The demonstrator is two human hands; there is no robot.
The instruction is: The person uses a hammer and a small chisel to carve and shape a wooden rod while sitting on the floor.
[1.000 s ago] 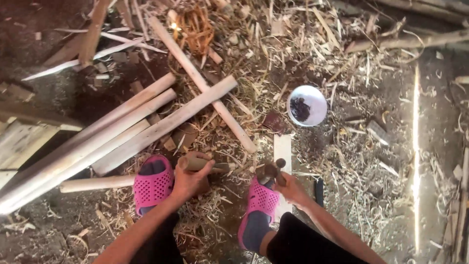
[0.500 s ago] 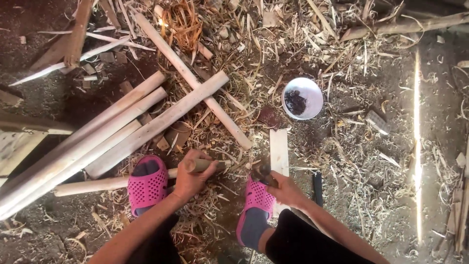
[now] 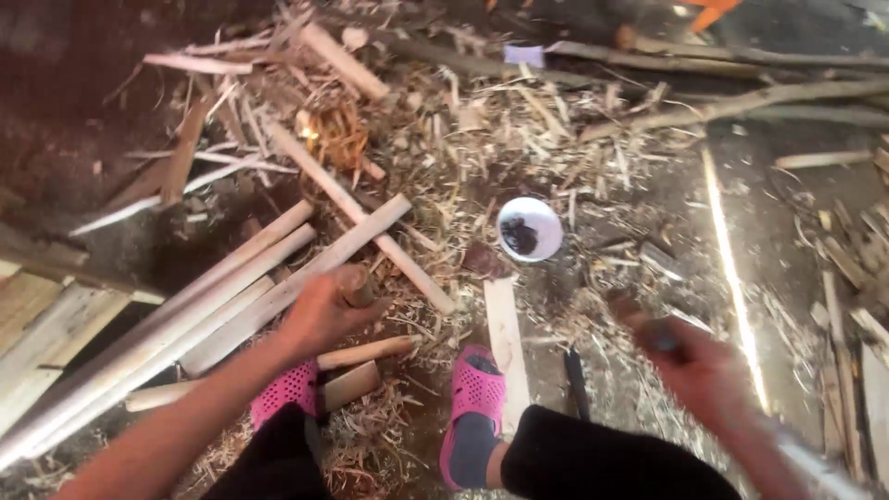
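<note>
My left hand (image 3: 319, 315) grips the top end of a short wooden stick (image 3: 355, 285), held upright above the ground between my feet. Out to the right and blurred by motion, my right hand (image 3: 699, 366) is closed on a dark tool (image 3: 653, 329); its kind cannot be made out. Both feet wear pink perforated sandals (image 3: 477, 393) on ground covered with wood shavings. A rounded stick (image 3: 366, 352) and a short block (image 3: 347, 384) lie just below my left hand.
Several long pale planks (image 3: 185, 319) lie at the left, crossed by a thinner stick (image 3: 356, 218). A white bowl (image 3: 530, 229) with dark contents sits ahead. A flat board (image 3: 505, 324) and a dark bar (image 3: 576, 380) lie by my right foot. Branches (image 3: 741, 97) lie at the back.
The view has swung down and closer. My right hand has moved away from the stick, out to the right. My left hand still holds the stick's end.
</note>
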